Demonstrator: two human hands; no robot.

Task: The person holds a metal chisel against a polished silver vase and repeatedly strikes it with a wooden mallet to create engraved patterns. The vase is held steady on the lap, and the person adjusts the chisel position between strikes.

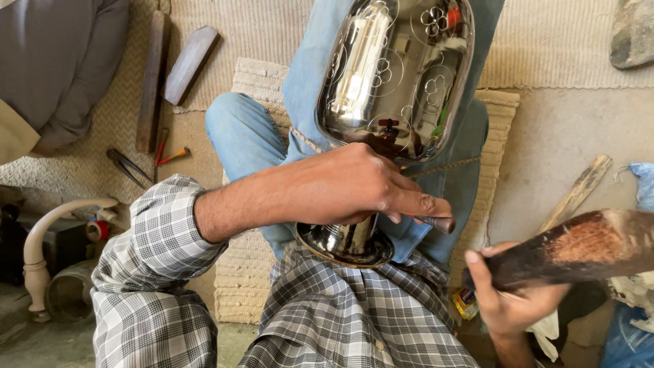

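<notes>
The left hand [354, 184] lies across the lap, with its fingers closed around a thin dark metal punch [436, 222]. The blunt end of this tool comes out just beyond the fingertips. Directly above the knuckles stands a shiny metal vessel [395, 75], long and rounded, with flower and circle patterns engraved on its mirror surface. Its round foot [344, 245] sits just under the palm, and the narrow neck goes behind the fingers, so I cannot tell whether the punch tip touches the metal.

The right hand [514, 296] is well apart from the left one, lower and to the side. Its fingers are wrapped tightly around the handle of a dark wooden mallet [586, 245], and the thick worn head reaches out beyond the thumb. The mallet is not touching the punch.

The vessel rests against legs in blue jeans [252, 133], and a cord [446, 165] passes around it, close to the left knuckles. Far from both hands, on the woven mat [259, 27], lie wooden blocks [191, 61], metal tongs [126, 165] and a small orange-handled tool [174, 156].
</notes>
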